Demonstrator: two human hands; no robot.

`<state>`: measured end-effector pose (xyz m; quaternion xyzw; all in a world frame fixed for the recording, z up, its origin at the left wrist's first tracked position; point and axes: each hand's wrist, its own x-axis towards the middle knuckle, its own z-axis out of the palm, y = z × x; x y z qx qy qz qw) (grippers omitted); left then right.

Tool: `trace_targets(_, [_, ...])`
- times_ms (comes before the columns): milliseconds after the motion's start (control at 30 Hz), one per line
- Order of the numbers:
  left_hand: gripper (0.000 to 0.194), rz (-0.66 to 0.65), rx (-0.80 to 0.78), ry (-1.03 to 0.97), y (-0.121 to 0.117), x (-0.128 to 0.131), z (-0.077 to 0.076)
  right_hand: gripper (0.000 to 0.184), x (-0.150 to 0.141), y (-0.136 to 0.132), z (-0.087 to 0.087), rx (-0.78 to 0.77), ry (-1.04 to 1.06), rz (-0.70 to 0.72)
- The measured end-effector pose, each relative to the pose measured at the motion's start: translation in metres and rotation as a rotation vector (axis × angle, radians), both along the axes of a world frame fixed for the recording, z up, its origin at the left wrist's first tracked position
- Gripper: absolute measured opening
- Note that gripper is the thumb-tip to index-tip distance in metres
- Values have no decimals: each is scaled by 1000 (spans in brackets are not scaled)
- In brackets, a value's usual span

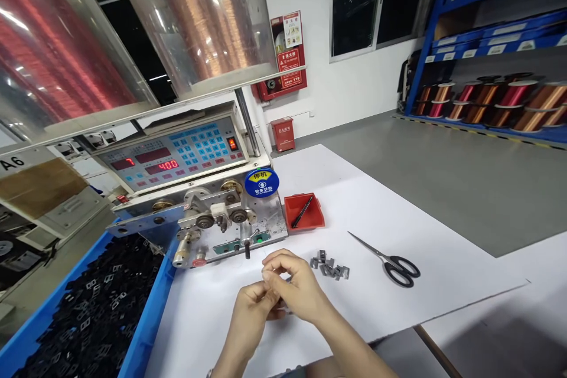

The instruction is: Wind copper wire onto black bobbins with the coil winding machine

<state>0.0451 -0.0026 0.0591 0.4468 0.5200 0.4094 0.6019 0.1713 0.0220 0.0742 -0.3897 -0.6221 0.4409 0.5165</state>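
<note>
My left hand and my right hand meet over the white table, just in front of the winding machine. Both have their fingers curled and pinched together on something small that I cannot make out. A little pile of grey metal cores lies on the table just right of my right hand. The machine's spindle points toward my hands.
Black-handled scissors lie to the right. A red tray holds a dark pen. A blue bin of black parts stands at the left. Copper wire spools line the floor under blue shelving.
</note>
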Motion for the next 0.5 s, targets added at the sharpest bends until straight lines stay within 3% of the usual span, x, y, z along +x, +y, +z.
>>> trace_targets(100, [47, 17, -14, 31, 0, -5, 0, 34, 40, 2, -7, -31, -122, -100])
trace_targets(133, [47, 21, -19, 35, 1, -7, 0, 40, 62, 1, -14, -53, -226, -201])
trace_targets(233, [46, 9, -36, 26, 1, -11, 1, 39, 137, -5, -48, -15, -719, -682])
trace_targets(267, [45, 5, -38, 19, 1, -12, 2, 39, 160, -8, -61, -30, -889, -759])
trace_targets(367, [44, -3, -53, 9, 1, -15, 3, 42, 209, -17, -98, -53, -1128, -782])
trace_targets(500, [45, -17, -78, 17, 2, -17, 4, 36, 233, -19, -120, -61, -1088, -638])
